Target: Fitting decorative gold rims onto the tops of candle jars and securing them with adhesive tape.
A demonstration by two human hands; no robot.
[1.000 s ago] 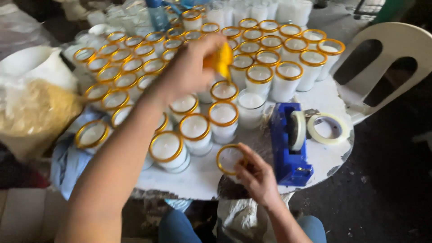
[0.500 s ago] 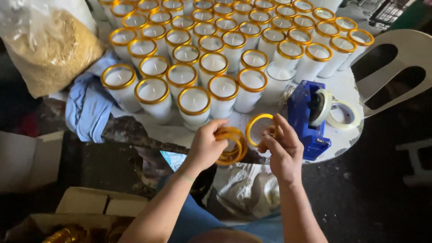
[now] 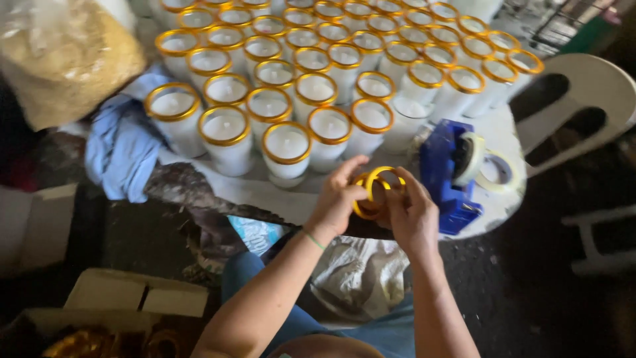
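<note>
Both my hands meet in front of me at the near edge of a white table [image 3: 503, 142]. My left hand [image 3: 336, 199] and my right hand [image 3: 412, 213] together grip gold-coloured rings [image 3: 372, 189], held between the fingertips just above the table edge. Several white candle jars [image 3: 286, 149] with gold rims stand in rows across the table beyond my hands. One jar [image 3: 409, 116] near the blue dispenser has no gold rim.
A blue tape dispenser [image 3: 445, 169] with a roll sits right of my hands, a loose tape roll [image 3: 498, 171] beside it. A blue cloth [image 3: 122, 146] and a bag of yellowish material [image 3: 63, 56] lie left. A white plastic chair [image 3: 583, 106] stands right; cardboard boxes [image 3: 132, 298] sit below left.
My left hand came back from reaching over the jars to the table edge with a gold ring. Both hands have closed together on the rings. The view has tilted down.
</note>
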